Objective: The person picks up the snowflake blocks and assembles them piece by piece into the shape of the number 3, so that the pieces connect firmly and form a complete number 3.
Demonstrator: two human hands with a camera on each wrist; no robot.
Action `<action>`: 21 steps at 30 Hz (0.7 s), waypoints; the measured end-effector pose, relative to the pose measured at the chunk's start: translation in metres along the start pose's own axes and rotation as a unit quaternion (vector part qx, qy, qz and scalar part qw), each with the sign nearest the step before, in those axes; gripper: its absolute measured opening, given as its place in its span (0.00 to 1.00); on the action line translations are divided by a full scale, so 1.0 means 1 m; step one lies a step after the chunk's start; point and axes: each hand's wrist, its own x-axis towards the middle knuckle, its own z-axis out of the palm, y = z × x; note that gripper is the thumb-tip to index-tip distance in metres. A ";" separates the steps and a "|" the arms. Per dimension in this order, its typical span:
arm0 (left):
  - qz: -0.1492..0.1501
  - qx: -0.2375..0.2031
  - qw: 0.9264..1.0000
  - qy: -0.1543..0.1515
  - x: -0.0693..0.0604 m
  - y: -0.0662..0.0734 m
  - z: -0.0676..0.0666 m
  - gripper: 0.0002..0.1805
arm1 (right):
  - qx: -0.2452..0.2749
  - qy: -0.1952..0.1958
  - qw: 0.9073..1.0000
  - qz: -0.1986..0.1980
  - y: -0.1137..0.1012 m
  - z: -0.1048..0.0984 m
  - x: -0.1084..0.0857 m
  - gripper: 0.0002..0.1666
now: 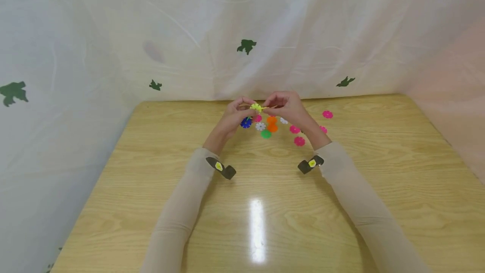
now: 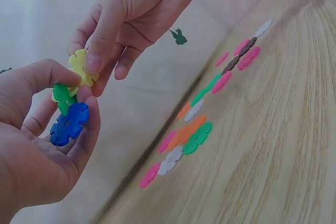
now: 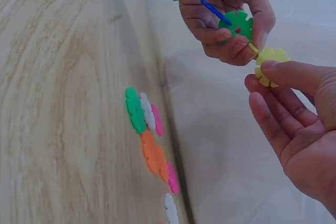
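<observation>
My left hand (image 1: 230, 120) holds a small cluster of flower-shaped plastic discs. A blue disc (image 2: 69, 124) and a green disc (image 2: 64, 95) are slotted together at an angle, and a yellow disc (image 1: 255, 108) sits by the left fingertips. Thumb and fingers of my right hand (image 1: 289, 108) pinch another yellow disc (image 3: 275, 56), which meets the cluster edge to edge. In the right wrist view the blue disc appears edge-on beside the green disc (image 3: 236, 26). Fingers hide where the two yellow discs meet, so I cannot tell whether they are joined.
Loose discs lie on the wooden table (image 1: 151, 159) below the hands: orange (image 1: 272, 127), green (image 1: 266, 134), white (image 1: 260, 126) and several pink ones (image 1: 299, 141). A patterned cloth (image 1: 189, 54) hangs behind the table's far edge.
</observation>
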 end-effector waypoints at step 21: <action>-0.004 0.003 1.000 -0.004 0.001 0.000 -0.003 0.12 | -0.107 -0.173 0.975 0.088 -0.013 -0.037 0.000 0.19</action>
